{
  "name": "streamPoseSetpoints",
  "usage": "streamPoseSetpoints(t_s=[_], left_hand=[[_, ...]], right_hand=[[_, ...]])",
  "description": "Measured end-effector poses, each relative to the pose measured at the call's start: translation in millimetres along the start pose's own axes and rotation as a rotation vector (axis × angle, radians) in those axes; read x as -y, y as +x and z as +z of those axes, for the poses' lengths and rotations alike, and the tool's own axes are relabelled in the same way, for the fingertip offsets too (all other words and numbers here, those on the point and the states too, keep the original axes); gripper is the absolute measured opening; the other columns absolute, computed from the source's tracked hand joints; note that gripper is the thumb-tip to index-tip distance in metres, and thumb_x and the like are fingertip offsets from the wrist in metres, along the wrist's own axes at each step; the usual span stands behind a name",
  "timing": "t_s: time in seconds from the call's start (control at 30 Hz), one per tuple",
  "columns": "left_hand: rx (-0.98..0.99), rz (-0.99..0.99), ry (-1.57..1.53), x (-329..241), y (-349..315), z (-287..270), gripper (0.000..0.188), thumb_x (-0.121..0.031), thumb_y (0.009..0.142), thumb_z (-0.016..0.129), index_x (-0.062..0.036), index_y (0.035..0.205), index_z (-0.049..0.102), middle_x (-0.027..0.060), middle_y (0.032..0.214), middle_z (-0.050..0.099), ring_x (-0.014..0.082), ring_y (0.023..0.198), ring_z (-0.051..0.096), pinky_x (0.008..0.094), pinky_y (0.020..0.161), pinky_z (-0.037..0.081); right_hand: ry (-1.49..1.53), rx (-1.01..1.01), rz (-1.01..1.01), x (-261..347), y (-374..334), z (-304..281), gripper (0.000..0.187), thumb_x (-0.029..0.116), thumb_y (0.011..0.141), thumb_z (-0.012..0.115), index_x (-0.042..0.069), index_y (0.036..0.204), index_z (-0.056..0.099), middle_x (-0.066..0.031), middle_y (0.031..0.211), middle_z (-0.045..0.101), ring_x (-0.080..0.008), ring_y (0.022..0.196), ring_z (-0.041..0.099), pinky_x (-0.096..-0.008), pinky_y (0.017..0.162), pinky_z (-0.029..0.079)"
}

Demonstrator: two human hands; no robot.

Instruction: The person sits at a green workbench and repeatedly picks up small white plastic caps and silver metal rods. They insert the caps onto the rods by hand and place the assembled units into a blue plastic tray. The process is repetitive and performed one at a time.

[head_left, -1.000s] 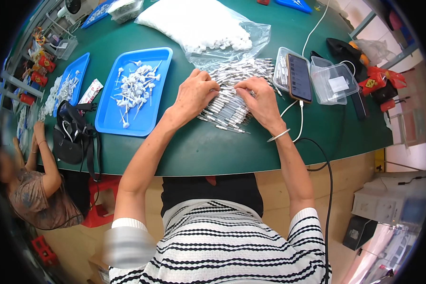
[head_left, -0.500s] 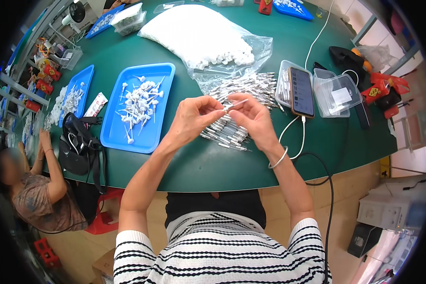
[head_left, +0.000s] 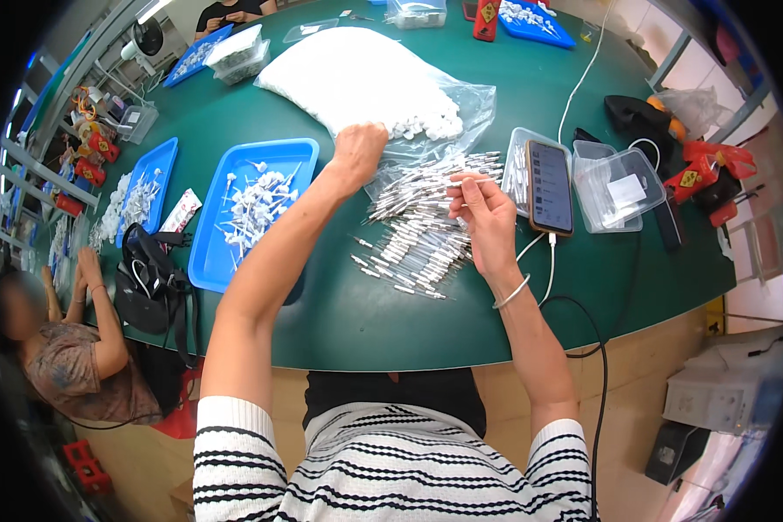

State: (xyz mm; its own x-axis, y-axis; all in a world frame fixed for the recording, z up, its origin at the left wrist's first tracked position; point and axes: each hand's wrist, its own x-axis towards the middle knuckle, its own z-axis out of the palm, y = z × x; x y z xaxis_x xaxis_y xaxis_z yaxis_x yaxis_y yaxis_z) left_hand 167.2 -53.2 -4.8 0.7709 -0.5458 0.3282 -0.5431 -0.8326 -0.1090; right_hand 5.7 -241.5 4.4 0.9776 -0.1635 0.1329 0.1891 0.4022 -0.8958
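Note:
My left hand [head_left: 359, 157] is closed at the near edge of a clear plastic bag [head_left: 478, 104] filled with small white pieces [head_left: 348, 74]; its fingertips are hidden from view. Over the right side of a heap of thin silver-and-clear rods [head_left: 426, 230], my right hand [head_left: 483, 213] has its thumb and fingers pinched together. Anything between them is too small to tell apart from the rods behind. Left of my left forearm lies a blue tray [head_left: 202, 230] holding several thin sticks with white fluffy heads [head_left: 257, 204].
A phone [head_left: 550, 187] rests on a clear box [head_left: 518, 157], with a white cable running off it. Further right is another clear container [head_left: 618, 196]. A black bag [head_left: 143, 283] and a second blue tray [head_left: 161, 161] lie left, near a seated person [head_left: 87, 357].
My hands have come apart from holding a thin white rod together. The left one moved up and left to the bag of white pieces; the right one shifted slightly right, over the rods.

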Motion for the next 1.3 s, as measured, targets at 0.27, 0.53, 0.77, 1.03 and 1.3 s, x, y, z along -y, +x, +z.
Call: streamPoseSetpoints(t_s=[0.27, 0.53, 0.77, 1.03, 1.3], left_hand=[[-0.074, -0.109, 0.005, 26.1, -7.4, -11.3, 0.011, -0.013, 0.08, 0.062, -0.002, 0.08, 0.062, 0.0153, 0.079, 0.064, 0.0343, 0.073, 0.066, 0.0435, 0.065, 0.052], [0.03, -0.477, -1.511, -17.5, -73.8, -71.7, 0.017, -0.017, 0.09, 0.06, -0.0002, 0.089, 0.061, 0.0122, 0.09, 0.069, 0.0144, 0.072, 0.068, 0.0247, 0.061, 0.053], [0.048, -0.609, -1.952, -58.0, -128.9, -81.9, 0.024, -0.014, 0.092, 0.06, 0.0015, 0.109, 0.056, 0.0169, 0.094, 0.068, 0.0186, 0.079, 0.069, 0.0238, 0.066, 0.056], [-0.013, -0.55, -1.963, -61.8, -134.8, -76.8, 0.021, -0.01, 0.092, 0.058, 0.0029, 0.109, 0.059, 0.0142, 0.098, 0.068, 0.0187, 0.087, 0.068, 0.0244, 0.07, 0.055], [0.021, -0.599, -1.944, -62.7, -135.6, -83.8, 0.021, -0.009, 0.089, 0.063, 0.0025, 0.106, 0.059, 0.0125, 0.096, 0.068, 0.016, 0.087, 0.067, 0.0236, 0.07, 0.053]], right_hand=[[0.01, 0.03, -0.007, -2.7, -0.7, 1.3, 0.026, 0.024, 0.094, 0.059, -0.001, 0.101, 0.065, -0.0061, 0.085, 0.064, -0.0072, 0.071, 0.056, -0.0212, 0.063, 0.048], [-0.01, 0.03, -0.001, -0.1, -1.3, 5.7, 0.025, 0.023, 0.092, 0.061, -0.001, 0.099, 0.066, -0.0059, 0.085, 0.064, -0.0071, 0.072, 0.057, -0.0217, 0.063, 0.049], [0.07, 0.217, 0.096, 8.2, -14.8, 44.3, 0.021, 0.019, 0.094, 0.057, 0.0, 0.101, 0.063, -0.0066, 0.089, 0.064, -0.0093, 0.077, 0.059, -0.0238, 0.07, 0.049], [0.061, 0.149, 0.062, -15.8, -20.0, 45.7, 0.02, 0.02, 0.095, 0.057, 0.001, 0.101, 0.06, -0.0065, 0.092, 0.064, -0.0121, 0.081, 0.063, -0.025, 0.072, 0.052], [0.044, 0.138, 0.059, -20.0, -19.2, 43.9, 0.018, 0.018, 0.094, 0.058, 0.001, 0.101, 0.06, -0.0053, 0.091, 0.062, -0.0115, 0.079, 0.062, -0.0254, 0.072, 0.052]])
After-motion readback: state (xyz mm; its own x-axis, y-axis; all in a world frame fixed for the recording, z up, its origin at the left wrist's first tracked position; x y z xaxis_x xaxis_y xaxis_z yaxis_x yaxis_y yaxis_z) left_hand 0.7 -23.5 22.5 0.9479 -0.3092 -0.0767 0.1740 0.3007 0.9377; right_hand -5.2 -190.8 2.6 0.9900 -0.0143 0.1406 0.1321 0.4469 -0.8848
